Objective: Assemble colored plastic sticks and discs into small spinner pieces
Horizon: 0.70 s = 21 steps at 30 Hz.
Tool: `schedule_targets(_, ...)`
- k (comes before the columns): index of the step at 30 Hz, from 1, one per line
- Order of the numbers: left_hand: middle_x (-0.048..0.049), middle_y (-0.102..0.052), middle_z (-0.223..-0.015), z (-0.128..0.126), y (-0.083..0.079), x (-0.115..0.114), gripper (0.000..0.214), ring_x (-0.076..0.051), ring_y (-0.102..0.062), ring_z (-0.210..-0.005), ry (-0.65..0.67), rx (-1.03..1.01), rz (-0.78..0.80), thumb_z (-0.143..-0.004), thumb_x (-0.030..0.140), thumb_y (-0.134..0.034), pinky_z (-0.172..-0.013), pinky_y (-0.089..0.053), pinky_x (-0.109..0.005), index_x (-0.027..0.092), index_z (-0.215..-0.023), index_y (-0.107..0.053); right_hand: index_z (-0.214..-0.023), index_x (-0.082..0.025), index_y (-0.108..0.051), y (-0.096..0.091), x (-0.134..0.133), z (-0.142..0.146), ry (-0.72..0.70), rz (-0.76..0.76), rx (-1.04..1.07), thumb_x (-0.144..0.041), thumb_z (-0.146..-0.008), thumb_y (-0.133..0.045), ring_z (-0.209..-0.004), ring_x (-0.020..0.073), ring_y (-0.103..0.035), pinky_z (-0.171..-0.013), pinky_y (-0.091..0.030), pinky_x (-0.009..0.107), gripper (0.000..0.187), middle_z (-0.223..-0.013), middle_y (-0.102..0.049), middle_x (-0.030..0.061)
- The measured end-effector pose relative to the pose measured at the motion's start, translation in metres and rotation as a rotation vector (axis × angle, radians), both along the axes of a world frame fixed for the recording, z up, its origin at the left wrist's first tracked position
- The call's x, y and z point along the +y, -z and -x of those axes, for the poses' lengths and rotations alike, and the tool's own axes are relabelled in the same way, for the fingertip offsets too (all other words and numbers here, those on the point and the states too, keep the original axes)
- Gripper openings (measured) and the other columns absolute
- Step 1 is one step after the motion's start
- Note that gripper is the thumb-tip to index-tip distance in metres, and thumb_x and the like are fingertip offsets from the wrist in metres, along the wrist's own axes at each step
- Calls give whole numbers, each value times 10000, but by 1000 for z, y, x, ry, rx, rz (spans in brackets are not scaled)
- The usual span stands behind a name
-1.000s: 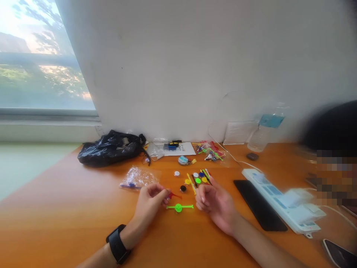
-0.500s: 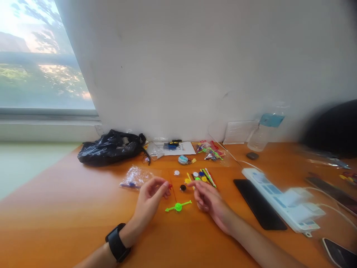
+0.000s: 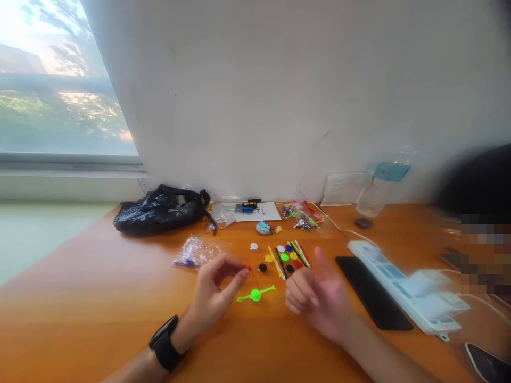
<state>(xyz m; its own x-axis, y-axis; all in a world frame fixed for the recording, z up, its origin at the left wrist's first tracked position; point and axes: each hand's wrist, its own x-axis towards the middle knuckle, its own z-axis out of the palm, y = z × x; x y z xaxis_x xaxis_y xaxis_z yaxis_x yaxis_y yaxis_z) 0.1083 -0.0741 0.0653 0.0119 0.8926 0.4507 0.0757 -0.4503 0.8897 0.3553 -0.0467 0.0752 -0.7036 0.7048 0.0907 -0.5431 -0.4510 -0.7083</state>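
Note:
Thumb and fingertips of my left hand [image 3: 221, 284] are pinched on a small red plastic piece [image 3: 248, 268], with a thin red length running down from it. My right hand [image 3: 319, 298] is raised to the right, slightly blurred. One finger points up and the others curl loosely, with nothing visible in them. Between the hands a bright green spinner arrow [image 3: 256, 295] with a round hub lies on the table. Just beyond it are a black round cap [image 3: 262, 268], a yellow round cap [image 3: 269, 258] and a white round cap [image 3: 254, 247].
Several coloured arrows [image 3: 300, 253] and round caps lie behind my right hand. A clear plastic bag [image 3: 195, 252] and a black bag [image 3: 159, 213] are at left. At right are a black flat slab [image 3: 371, 292], a white power strip [image 3: 395, 282], a bottle [image 3: 373, 197] and a phone [image 3: 489, 364].
My right hand has moved slightly right, away from the coloured caps, and its pointing finger has swung upward. My left hand has shifted slightly right with the red piece.

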Motion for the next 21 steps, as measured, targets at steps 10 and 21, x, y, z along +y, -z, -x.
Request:
schedule_targets(10,-21,-695,-725,1,3,-2,185,-155,-653,-680,-76,125,87,-908,267,-692,-619,-495,-227,162,-766,-638,-678,-143,-675,8,13,1,103,83,-97,-728,-1016,-397,-498,99,-269,-528,-202,277,730,-565,-385,-22)
schedule_targets(21,-19,-684,-809,2,2,-6,164,-144,-647,-751,-94,-11,-11,-1001,288,-655,-676,-504,-228,174,-883,-648,-704,-157,-676,7,11,2,226,74,-168,-707,-975,-521,-512,95,-237,-520,-195,274,633,-587,-384,-27)
